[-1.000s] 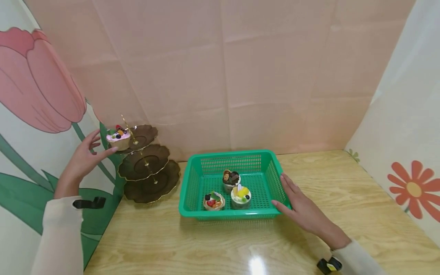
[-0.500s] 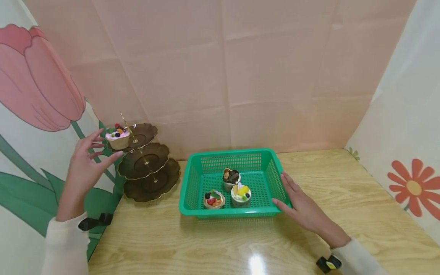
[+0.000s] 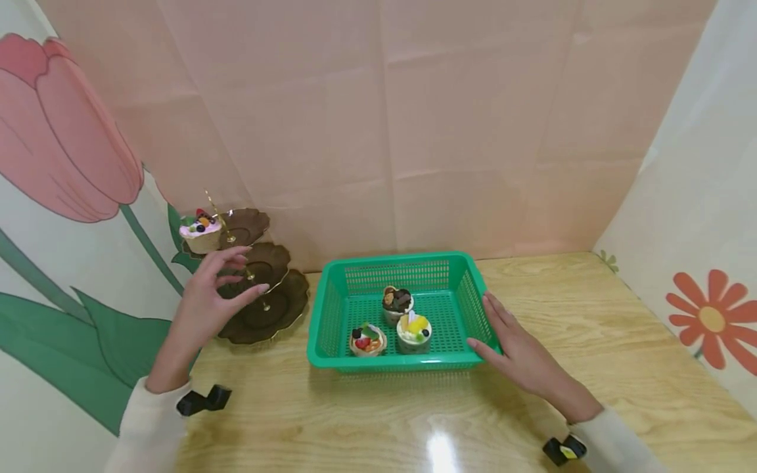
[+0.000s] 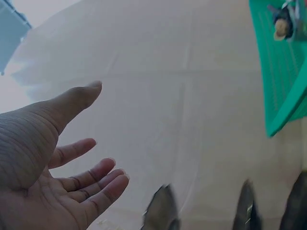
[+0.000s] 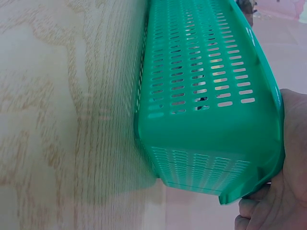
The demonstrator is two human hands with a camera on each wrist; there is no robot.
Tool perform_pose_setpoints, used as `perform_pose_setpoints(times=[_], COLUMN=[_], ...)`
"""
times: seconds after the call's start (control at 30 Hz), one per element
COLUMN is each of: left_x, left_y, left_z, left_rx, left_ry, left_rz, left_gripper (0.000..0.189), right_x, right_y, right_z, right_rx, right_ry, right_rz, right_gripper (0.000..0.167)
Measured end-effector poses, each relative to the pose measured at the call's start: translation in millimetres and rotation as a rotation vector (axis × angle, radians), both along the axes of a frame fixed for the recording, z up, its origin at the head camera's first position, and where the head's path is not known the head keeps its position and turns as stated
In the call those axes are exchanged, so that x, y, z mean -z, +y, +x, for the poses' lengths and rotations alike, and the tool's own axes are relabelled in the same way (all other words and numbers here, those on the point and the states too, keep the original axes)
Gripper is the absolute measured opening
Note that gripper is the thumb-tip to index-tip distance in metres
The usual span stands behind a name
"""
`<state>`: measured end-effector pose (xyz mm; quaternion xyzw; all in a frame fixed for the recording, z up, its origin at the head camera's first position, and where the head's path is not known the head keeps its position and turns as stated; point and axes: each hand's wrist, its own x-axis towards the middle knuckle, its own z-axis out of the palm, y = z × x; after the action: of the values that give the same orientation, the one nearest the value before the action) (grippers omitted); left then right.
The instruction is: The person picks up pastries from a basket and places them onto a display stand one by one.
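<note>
My left hand (image 3: 209, 299) is in front of the tiered stand (image 3: 284, 312), fingers apart and thumb spread, with nothing in it. A cupcake with pink cream and fruit (image 3: 201, 238) sits on the stand's top tier, above and behind that hand. My right hand (image 3: 523, 355) holds the front right corner of the green basket (image 3: 402, 362), thumb at the front rim and fingers along the right side. Inside the basket are a chocolate-topped cupcake (image 3: 396, 303), a cupcake with yellow fruit (image 3: 415, 334) and a berry-topped cupcake (image 3: 368, 340).
The stand has three brown, gold-edged scalloped tiers and stands at the left, close to the back wall. A wood-grain table (image 3: 331, 427) carries stand and basket. Pink cloth (image 3: 473, 131) hangs behind, with flower-printed panels on both sides.
My left hand has come away from the pink-cream cupcake, which stays on the top tier, and has moved down and right. The right hand and basket have hardly moved.
</note>
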<state>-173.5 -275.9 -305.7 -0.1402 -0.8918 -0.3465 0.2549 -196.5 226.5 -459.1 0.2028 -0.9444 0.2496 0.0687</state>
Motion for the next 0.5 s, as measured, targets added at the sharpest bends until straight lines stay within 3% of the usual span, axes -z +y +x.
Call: perform_pose_setpoints(times=[0.33, 0.5], left_x=[47.7, 67.7], left_y=[47.4, 67.6], left_z=[-30.2, -39.4], left_rx=[0.255, 0.328], left_ry=[-0.235, -0.343], left_rz=[-0.106, -0.141], left_gripper=[0.074, 0.08], right_x=[-0.5, 0.0], right_y=[0.6, -0.4], right_z=[-0.5, -0.5], right_rx=[0.001, 0.001], right_ry=[-0.004, -0.001], right_rz=[-0.003, -0.002], right_gripper=[0.087, 0.087])
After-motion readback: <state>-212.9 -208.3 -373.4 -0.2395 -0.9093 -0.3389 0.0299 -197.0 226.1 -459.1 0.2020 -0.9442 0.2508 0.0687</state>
